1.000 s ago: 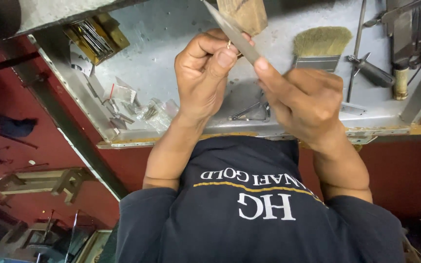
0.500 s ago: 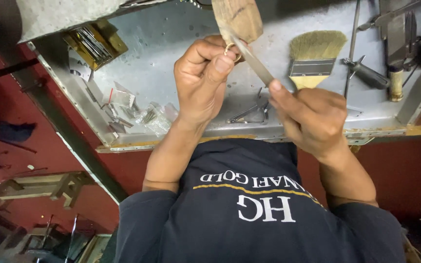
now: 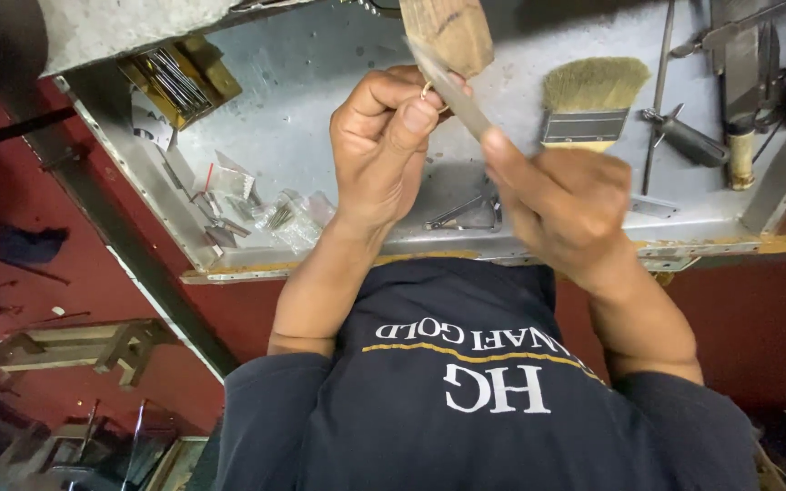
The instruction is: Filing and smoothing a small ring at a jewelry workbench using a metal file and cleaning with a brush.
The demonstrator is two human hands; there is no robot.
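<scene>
My left hand (image 3: 384, 150) pinches a small gold ring (image 3: 428, 90) between thumb and fingers and holds it against a wooden bench peg (image 3: 452, 32) at the top. My right hand (image 3: 561, 205) grips a flat grey metal file (image 3: 452, 91) that slants up to the ring and rests across it. The right hand is blurred with motion. Both hands hover over a grey metal tray (image 3: 320, 73) in front of my dark shirt.
On the tray lie a flat paintbrush (image 3: 593, 100), tweezers (image 3: 461, 216), several small clear bags (image 3: 270, 214), a yellow box of thin files (image 3: 175, 80) and hand tools (image 3: 730, 91) at the right. A red floor and wooden frames (image 3: 75, 345) lie to the left.
My right hand has drawn the file down and to the right across the ring, then sits lower. The left hand keeps the ring at the peg.
</scene>
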